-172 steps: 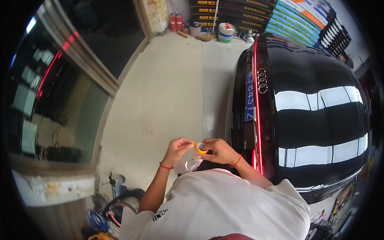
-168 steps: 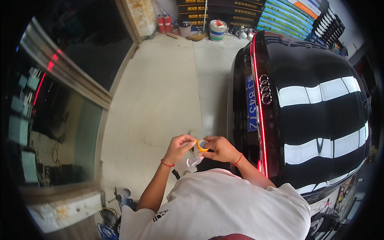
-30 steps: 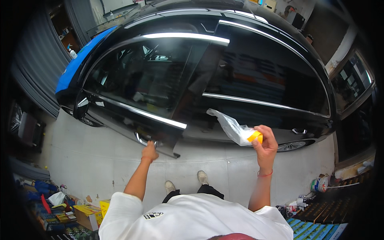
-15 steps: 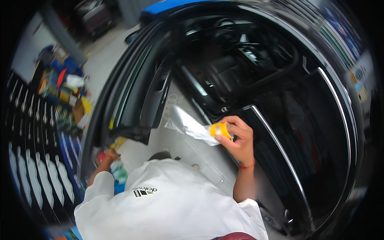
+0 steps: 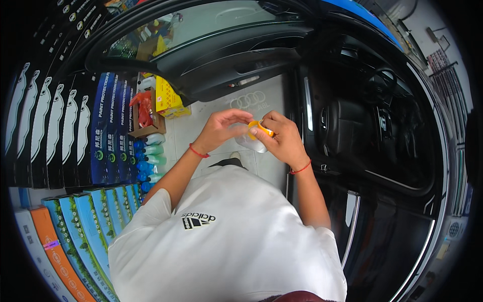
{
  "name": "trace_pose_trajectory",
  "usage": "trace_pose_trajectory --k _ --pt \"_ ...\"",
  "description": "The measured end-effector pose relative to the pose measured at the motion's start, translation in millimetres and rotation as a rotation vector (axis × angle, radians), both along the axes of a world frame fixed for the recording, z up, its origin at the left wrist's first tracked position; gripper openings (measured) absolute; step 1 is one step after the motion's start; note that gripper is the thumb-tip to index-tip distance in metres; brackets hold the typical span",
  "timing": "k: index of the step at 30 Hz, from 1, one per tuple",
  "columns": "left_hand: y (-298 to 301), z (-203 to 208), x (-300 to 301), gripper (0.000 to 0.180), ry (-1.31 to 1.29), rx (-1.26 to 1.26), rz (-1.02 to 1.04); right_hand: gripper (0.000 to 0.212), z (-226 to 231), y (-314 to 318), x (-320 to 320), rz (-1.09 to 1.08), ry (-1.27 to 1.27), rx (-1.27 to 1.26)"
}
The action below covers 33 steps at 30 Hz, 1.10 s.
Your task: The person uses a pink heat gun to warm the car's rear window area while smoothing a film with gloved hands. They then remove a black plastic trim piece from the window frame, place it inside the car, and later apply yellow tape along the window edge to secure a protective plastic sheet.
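In front of my chest both hands meet at a roll of masking film (image 5: pixel 260 130), a yellow tape ring with clear plastic film. My right hand (image 5: pixel 282 133) is closed round its right side, thumb across the front. My left hand (image 5: pixel 224 130) is at its left edge, thumb and curved fingertips on the yellow tape; their exact grip is partly hidden. Some film (image 5: pixel 250 143) hangs loosely below the roll. Each wrist wears a red cord.
An open black car door (image 5: pixel 226 63) stands ahead, and the car's dark cabin with a leather seat (image 5: pixel 339 126) lies to the right. Long boxes (image 5: pixel 103 131) line the left, beside several bottles (image 5: pixel 153 151), a yellow carton (image 5: pixel 168 98) and a cardboard box (image 5: pixel 146 118).
My left hand has come up from beside the door to the roll. My right hand has drawn the roll in and upward in view, and the view has turned left.
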State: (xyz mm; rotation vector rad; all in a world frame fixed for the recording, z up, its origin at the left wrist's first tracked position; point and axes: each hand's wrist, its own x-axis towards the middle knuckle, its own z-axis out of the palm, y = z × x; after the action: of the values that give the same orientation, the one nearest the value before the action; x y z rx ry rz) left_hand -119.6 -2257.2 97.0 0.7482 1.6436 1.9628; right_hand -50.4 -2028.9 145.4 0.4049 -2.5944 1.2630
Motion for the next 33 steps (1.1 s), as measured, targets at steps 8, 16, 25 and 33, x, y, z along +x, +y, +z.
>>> trace_pose_trajectory --k 8,16,25,33 --pt "-11.9 -10.7 -53.7 0.021 -0.224 0.244 0.271 0.034 -10.9 -17.6 -119.0 0.279 -0.069 -0.03" --pt "-29.3 -50.6 -85.6 0.02 -0.261 0.059 0.628 0.039 -35.2 -35.9 -223.8 0.635 -0.201 -0.023" --pt "6.8 -95.8 -100.4 0.024 -0.459 0.491 0.76 0.037 -57.3 -23.0 -308.7 0.958 -0.316 0.056" --pt "6.4 -100.2 -102.6 0.015 -0.406 0.324 0.957 0.043 -69.3 -53.0 -337.3 1.083 -0.435 0.046"
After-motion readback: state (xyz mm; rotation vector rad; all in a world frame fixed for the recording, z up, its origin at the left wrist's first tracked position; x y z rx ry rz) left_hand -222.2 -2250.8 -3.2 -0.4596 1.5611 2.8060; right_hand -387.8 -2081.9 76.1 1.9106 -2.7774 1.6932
